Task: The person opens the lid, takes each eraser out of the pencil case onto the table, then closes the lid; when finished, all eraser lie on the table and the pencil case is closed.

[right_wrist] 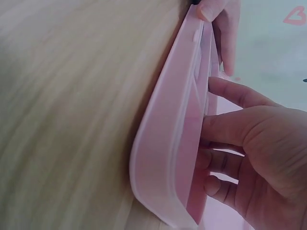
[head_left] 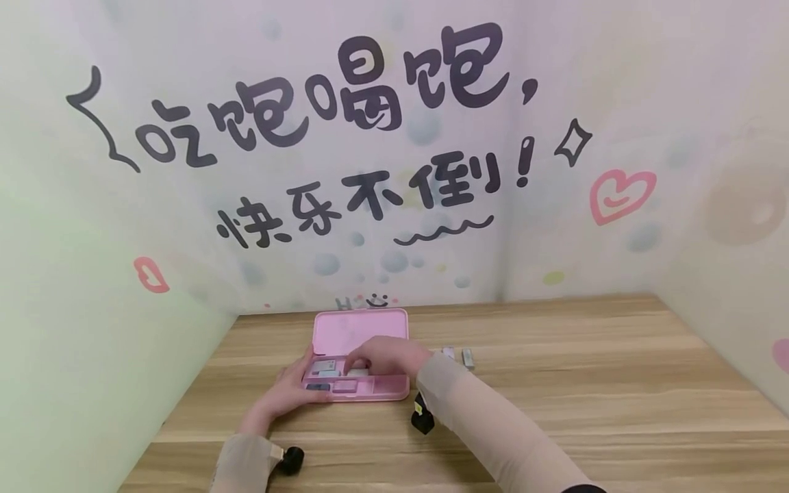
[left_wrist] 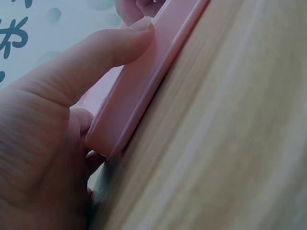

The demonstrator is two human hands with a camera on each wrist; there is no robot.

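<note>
A pink pencil case [head_left: 391, 387] lies on the table with its lid [head_left: 360, 330] raised at the back. My left hand [head_left: 290, 387] grips its left end, the thumb [left_wrist: 127, 43] along the front wall and the other fingers round the far side. From above, my right hand [head_left: 388, 354] reaches into the case, thumb and forefinger pinching a small white eraser [head_left: 357, 372] in the back compartment. In the right wrist view the fingertips [right_wrist: 211, 122] dip behind the case wall, which hides the eraser. Left of it lie pale erasers [head_left: 324, 367]; in front are a dark one [head_left: 318, 387] and a pink one [head_left: 345, 386].
Two more small blocks [head_left: 467, 358] lie on the wooden table [head_left: 555, 383], right of the case and behind the right forearm. A printed curtain [head_left: 431, 260] hangs along the table's back edge, and pale walls close off both sides. Black wrist cameras [head_left: 292, 461] hang beneath the wrists.
</note>
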